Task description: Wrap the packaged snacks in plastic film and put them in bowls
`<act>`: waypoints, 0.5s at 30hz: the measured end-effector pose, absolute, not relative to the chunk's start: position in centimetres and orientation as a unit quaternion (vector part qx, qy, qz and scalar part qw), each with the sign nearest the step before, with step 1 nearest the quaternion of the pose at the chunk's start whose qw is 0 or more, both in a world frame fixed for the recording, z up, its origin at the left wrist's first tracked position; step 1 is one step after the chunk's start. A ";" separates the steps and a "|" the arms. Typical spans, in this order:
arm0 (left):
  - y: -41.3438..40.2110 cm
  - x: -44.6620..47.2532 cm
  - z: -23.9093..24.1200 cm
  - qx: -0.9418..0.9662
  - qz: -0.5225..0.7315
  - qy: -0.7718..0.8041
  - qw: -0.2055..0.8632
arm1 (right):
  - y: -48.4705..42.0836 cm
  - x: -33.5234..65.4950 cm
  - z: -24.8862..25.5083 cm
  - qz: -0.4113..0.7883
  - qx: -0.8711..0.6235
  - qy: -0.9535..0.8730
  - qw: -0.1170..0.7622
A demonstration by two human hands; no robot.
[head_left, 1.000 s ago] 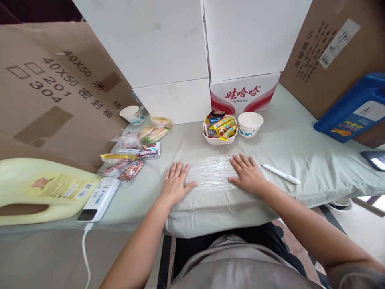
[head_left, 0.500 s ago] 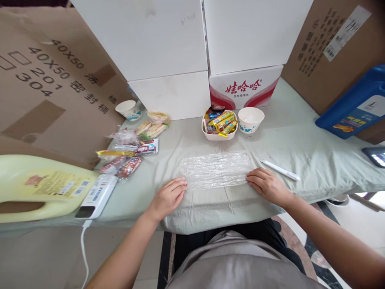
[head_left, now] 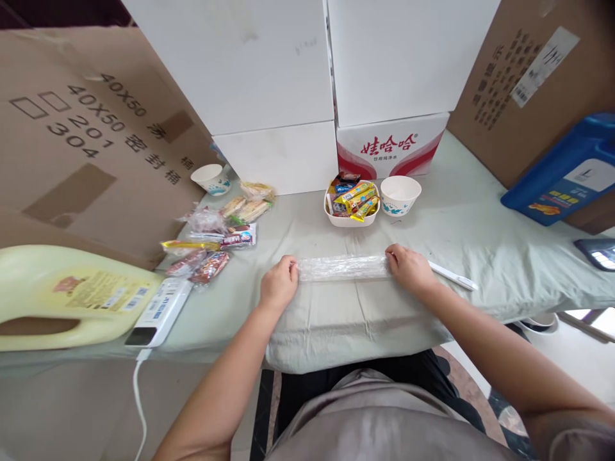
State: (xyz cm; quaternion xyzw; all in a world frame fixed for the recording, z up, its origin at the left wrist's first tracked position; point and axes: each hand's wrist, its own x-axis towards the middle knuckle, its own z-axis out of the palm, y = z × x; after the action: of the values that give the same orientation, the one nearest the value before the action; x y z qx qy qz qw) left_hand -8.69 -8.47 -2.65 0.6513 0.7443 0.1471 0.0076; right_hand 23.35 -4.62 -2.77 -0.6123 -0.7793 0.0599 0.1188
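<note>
A clear, crinkled plastic sheet (head_left: 343, 267) lies as a narrow folded strip on the cloth in front of me. My left hand (head_left: 281, 282) pinches its left end, and my right hand (head_left: 406, 266) pinches the right end. Just beyond my right hand rests a white pen-shaped tool (head_left: 454, 276), its near end partly hidden by that hand. Behind the strip stands a white tub (head_left: 352, 221) filled with wrapped snacks (head_left: 358, 197). Beside it is a white paper bowl (head_left: 400, 192) with a blue leaf print.
Several packaged snacks (head_left: 237, 237) and another paper bowl (head_left: 210, 179) sit at the left. A yellow jug (head_left: 72, 291) and a white power strip (head_left: 161, 310) are near the left edge. White boxes (head_left: 273, 160) stand behind; a blue bottle (head_left: 560, 176) and a phone (head_left: 598, 253) are at the right.
The plastic sheet was wider and spread flat; now its near edge is folded away from me into a thin strip. Both hands moved forward, fingers now curled on its ends.
</note>
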 end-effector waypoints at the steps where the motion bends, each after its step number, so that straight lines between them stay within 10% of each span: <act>1: -8.1 -8.4 -2.7 0.649 0.125 0.750 -0.001 | -4.3 22.9 -2.9 0.045 -0.619 -0.778 0.095; 10: -7.3 -7.5 -2.4 0.637 0.020 0.770 -0.022 | -3.9 21.9 -2.9 0.001 -0.640 -0.768 0.018; 15: -7.6 -6.9 0.0 0.646 0.081 0.753 -0.093 | -4.4 22.4 -1.0 -0.052 -0.590 -0.794 0.136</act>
State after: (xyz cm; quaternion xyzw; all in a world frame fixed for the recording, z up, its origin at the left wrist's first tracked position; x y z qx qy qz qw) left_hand -6.87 -7.62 0.03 0.6460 0.7533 0.0812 -0.0927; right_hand 22.40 -4.39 -1.00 -0.5905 -0.7938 -0.0521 0.1363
